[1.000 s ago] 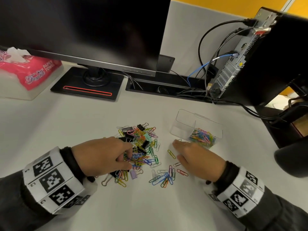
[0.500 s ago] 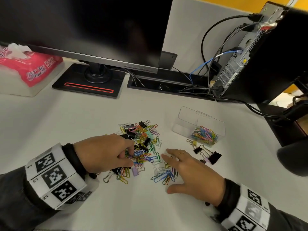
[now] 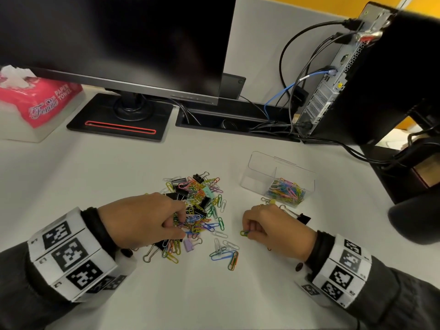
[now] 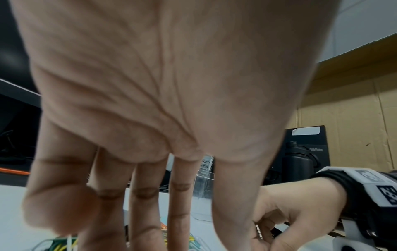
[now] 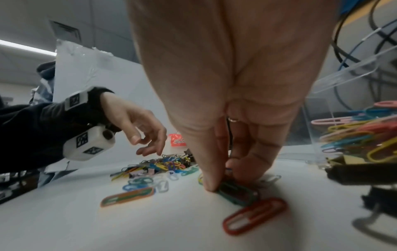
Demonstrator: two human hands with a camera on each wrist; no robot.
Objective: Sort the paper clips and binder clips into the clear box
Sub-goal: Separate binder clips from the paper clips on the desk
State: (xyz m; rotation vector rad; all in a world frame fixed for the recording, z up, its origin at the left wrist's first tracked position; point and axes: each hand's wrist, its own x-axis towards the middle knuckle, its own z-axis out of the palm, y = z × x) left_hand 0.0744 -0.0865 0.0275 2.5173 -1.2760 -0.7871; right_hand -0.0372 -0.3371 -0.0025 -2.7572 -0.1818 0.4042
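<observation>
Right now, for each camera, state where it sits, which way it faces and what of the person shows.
Head: above the desk, facing forward and down at the clip pile and clear box; both hands and sleeves show.
Left wrist: under the left hand, looking along its fingers toward the right hand.
Right wrist: low over the desk, along the right hand pinching a green paper clip; the left hand shows beyond.
Shared: head and right wrist both show the pile, box and green clip.

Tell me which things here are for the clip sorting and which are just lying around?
For the job: mixed pile of coloured paper clips and black binder clips; clear plastic two-part box; green paper clip pinched by right hand.

Lying about: black monitor; pink paper-towel pack; black computer tower.
</observation>
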